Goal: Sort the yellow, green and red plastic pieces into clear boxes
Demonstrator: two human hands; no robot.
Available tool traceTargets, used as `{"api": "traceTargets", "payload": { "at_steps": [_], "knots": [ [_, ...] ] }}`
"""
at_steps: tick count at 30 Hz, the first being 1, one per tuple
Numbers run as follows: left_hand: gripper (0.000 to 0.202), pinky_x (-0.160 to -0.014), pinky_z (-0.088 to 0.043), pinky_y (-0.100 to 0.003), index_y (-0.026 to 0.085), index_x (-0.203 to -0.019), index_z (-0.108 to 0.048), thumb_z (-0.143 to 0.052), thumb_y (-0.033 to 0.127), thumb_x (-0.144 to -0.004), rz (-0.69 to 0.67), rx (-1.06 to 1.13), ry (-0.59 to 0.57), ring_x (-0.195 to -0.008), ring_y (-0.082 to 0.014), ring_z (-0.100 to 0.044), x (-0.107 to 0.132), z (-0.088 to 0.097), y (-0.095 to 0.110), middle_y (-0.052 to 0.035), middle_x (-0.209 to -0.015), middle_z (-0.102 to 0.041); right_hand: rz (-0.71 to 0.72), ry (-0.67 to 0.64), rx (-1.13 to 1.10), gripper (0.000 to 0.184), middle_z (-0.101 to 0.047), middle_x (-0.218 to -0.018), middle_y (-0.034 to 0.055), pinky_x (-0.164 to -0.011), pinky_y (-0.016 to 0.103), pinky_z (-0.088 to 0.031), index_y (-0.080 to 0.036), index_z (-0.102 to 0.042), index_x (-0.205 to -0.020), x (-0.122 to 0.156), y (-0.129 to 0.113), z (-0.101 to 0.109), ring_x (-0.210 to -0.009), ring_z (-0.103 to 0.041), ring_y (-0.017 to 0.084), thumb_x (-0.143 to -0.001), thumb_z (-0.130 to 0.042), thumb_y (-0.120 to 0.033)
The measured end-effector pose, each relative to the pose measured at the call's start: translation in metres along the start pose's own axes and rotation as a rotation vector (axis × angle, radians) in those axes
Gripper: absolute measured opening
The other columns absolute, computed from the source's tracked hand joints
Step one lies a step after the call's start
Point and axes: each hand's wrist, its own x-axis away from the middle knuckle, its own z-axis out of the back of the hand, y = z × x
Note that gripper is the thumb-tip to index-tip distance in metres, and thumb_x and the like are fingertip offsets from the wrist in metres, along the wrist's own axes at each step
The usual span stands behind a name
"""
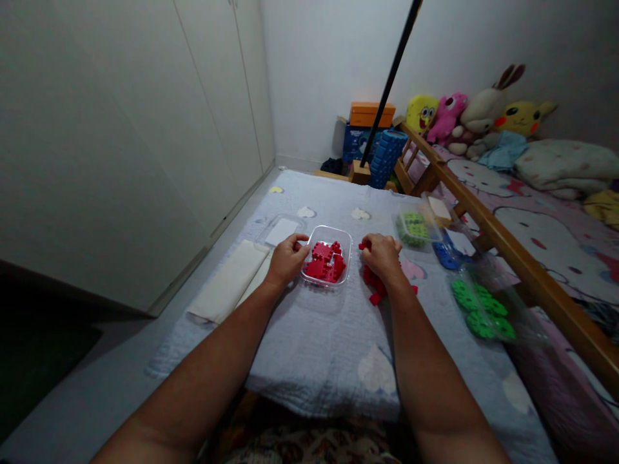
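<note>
A clear plastic container stands on the cloth-covered table, with several red interlocking building pieces inside it. My left hand is at the container's left side, its thumb and fingers closed on the rim. To the right of the container, my right hand is bent over a loose pile of red building pieces. A small red piece shows at its fingertips, in a pinch. The hand and wrist hide part of the pile.
Beyond my left hand lies a clear lid with a white label. A folded cream cloth is at the left. Along the right edge are containers of light green, blue and bright green pieces, beside a wooden bed rail.
</note>
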Motion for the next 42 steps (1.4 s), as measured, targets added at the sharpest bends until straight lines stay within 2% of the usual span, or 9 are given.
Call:
{"api": "traceTargets", "payload": {
  "at_steps": [3, 6, 11, 14, 17, 24, 30, 38, 42],
  "knots": [
    [0.034, -0.054, -0.037, -0.024, 0.016, -0.102, -0.07, -0.064, 0.036, -0.076, 0.005, 0.004, -0.002, -0.052, -0.0118, -0.048, 0.0, 0.0, 0.001, 0.0069, -0.06, -0.05, -0.014, -0.016, -0.01, 0.027, -0.075, -0.107, 0.0106, -0.093, 0.042, -0.031, -0.021, -0.077, -0.098, 0.0, 0.0, 0.001, -0.106, -0.057, 0.029, -0.082, -0.056, -0.015],
    [0.034, -0.053, -0.036, -0.025, 0.016, -0.102, -0.07, -0.063, 0.035, -0.075, 0.009, -0.001, -0.006, -0.051, -0.0117, -0.047, 0.0, 0.0, 0.003, 0.0071, -0.059, -0.05, -0.015, 0.032, -0.077, 0.027, -0.073, -0.111, 0.0108, -0.095, 0.042, -0.034, -0.021, -0.076, -0.097, -0.001, -0.001, 0.004, -0.109, -0.056, 0.03, -0.081, -0.055, -0.014],
    [0.033, -0.054, -0.036, -0.025, 0.016, -0.102, -0.07, -0.063, 0.035, -0.076, -0.001, -0.003, -0.002, -0.052, -0.0118, -0.048, 0.001, 0.001, 0.005, 0.0067, -0.06, -0.05, 0.167, 0.171, -0.317, 0.026, -0.073, -0.111, 0.0086, -0.101, 0.041, -0.038, -0.023, -0.071, -0.099, 0.003, -0.013, 0.008, -0.111, -0.057, 0.028, -0.084, -0.052, -0.015],
    [0.034, -0.053, -0.035, -0.024, 0.016, -0.102, -0.07, -0.064, 0.036, -0.076, -0.001, -0.006, -0.007, -0.052, -0.0119, -0.048, 0.0, 0.001, 0.003, 0.0067, -0.06, -0.05, 0.252, 0.147, -0.359, 0.025, -0.073, -0.11, 0.008, -0.103, 0.041, -0.037, -0.023, -0.07, -0.101, 0.008, -0.026, 0.006, -0.109, -0.058, 0.027, -0.085, -0.054, -0.015],
    [0.034, -0.054, -0.035, -0.025, 0.016, -0.102, -0.07, -0.065, 0.036, -0.076, -0.013, -0.017, -0.004, -0.053, -0.012, -0.048, -0.001, 0.001, 0.0, 0.0067, -0.059, -0.05, 0.272, 0.098, -0.313, 0.022, -0.073, -0.108, 0.0078, -0.104, 0.044, -0.032, -0.023, -0.072, -0.1, 0.012, -0.035, 0.001, -0.11, -0.056, 0.028, -0.087, -0.056, -0.017],
    [0.034, -0.055, -0.035, -0.025, 0.017, -0.102, -0.071, -0.064, 0.038, -0.076, -0.002, -0.012, -0.003, -0.054, -0.0129, -0.048, 0.0, 0.001, 0.002, 0.0068, -0.058, -0.048, 0.231, 0.09, -0.174, 0.019, -0.072, -0.106, 0.0089, -0.111, 0.049, -0.023, -0.024, -0.074, -0.098, 0.013, -0.037, -0.008, -0.113, -0.051, 0.029, -0.091, -0.057, -0.019],
    [0.034, -0.056, -0.037, -0.025, 0.016, -0.103, -0.071, -0.063, 0.036, -0.077, -0.017, -0.026, 0.0, -0.056, -0.0128, -0.048, 0.0, 0.001, 0.002, 0.0063, -0.06, -0.05, 0.219, 0.097, -0.19, 0.019, -0.071, -0.106, 0.0096, -0.108, 0.046, -0.029, -0.023, -0.075, -0.099, 0.012, -0.035, -0.006, -0.111, -0.053, 0.029, -0.092, -0.058, -0.023],
    [0.034, -0.055, -0.037, -0.025, 0.017, -0.102, -0.072, -0.064, 0.036, -0.075, 0.002, -0.016, 0.001, -0.055, -0.0134, -0.049, 0.001, 0.001, 0.004, 0.0062, -0.059, -0.049, 0.002, 0.197, -0.192, 0.028, -0.072, -0.114, 0.0116, -0.096, 0.042, -0.038, -0.021, -0.076, -0.101, -0.003, 0.001, 0.008, -0.111, -0.057, 0.029, -0.091, -0.05, -0.021],
    [0.032, -0.056, -0.037, -0.025, 0.017, -0.101, -0.071, -0.063, 0.035, -0.076, -0.015, -0.03, 0.002, -0.055, -0.013, -0.049, 0.001, 0.001, 0.005, 0.0065, -0.058, -0.049, -0.107, 0.102, -0.07, 0.031, -0.073, -0.119, 0.0129, -0.092, 0.043, -0.04, -0.02, -0.078, -0.104, -0.006, 0.018, 0.014, -0.111, -0.059, 0.032, -0.088, -0.052, -0.019]
  ]
}}
